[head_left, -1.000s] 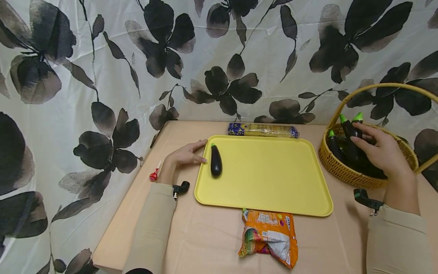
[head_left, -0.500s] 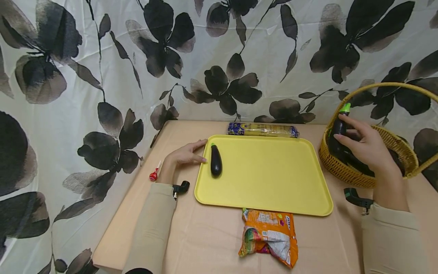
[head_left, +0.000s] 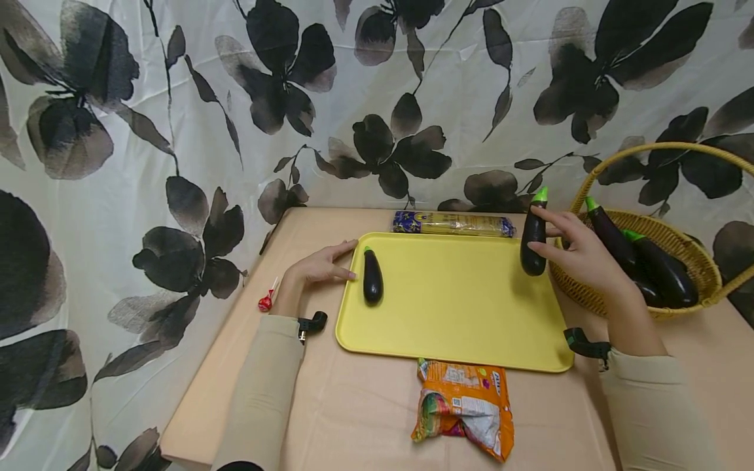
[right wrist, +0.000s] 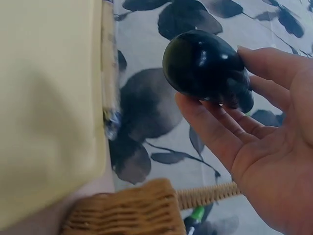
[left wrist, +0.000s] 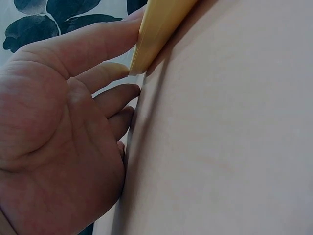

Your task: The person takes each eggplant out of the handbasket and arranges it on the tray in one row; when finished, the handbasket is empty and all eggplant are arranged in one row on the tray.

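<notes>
As the right hand (head_left: pixel 586 255) pinches an eggplant (head_left: pixel 533 242) above the far right corner of the tray (head_left: pixel 459 294), the left hand (head_left: pixel 318 265), fingers loosely extended, touches its left rim. The head view cuts off the basket (head_left: pixel 574 289); the right wrist view largely hides the eggplant's stem (head_left: pixel 540 194).

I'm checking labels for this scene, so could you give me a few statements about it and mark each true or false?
1. The right hand holds an eggplant. True.
2. The left hand touches the edge of the tray. True.
3. The tray is blue. False: it is yellow.
4. The basket stands to the right of the tray. True.
5. The basket is empty. False: other eggplants lie in it.
6. The orange bag lies in the middle of the tray. False: it lies on the table, at the tray's near edge.
</notes>
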### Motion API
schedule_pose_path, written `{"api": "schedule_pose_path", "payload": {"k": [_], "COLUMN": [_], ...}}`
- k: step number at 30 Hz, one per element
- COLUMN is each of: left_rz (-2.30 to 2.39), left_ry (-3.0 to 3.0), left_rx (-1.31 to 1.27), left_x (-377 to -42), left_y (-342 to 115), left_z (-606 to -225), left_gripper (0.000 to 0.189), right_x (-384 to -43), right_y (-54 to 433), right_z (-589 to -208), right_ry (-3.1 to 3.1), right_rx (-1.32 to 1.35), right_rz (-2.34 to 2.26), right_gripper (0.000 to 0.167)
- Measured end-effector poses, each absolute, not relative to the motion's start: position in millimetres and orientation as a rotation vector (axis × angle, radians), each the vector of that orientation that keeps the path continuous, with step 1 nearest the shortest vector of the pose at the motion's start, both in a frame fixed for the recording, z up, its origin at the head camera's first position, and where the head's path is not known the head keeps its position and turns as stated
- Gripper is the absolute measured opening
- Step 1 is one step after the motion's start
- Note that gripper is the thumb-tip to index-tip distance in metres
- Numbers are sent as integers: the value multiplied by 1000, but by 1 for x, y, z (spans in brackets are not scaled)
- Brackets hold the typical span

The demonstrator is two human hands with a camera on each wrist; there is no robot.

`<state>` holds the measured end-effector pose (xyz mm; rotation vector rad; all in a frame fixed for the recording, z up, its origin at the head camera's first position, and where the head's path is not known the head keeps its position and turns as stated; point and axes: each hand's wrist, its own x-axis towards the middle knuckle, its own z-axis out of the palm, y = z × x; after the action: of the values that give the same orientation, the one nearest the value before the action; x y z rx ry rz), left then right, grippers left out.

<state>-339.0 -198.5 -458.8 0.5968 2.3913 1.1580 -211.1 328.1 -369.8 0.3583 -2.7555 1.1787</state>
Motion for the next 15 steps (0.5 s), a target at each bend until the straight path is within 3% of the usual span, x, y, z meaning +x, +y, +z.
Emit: {"api": "schedule_pose_path", "payload": {"k": [15], "left_rz": [1130], "left_ry": [2414], "left_rx": [576], "left_x": [-339], "left_y": [-196], "left_z": [-458], "left_gripper": [102], "right_x": [-227], "right_y": [282], "right_z": [-378], "right_ry": [-2721], "right_rx": [554], "right_rz": [1514], "right_gripper": [77]}}
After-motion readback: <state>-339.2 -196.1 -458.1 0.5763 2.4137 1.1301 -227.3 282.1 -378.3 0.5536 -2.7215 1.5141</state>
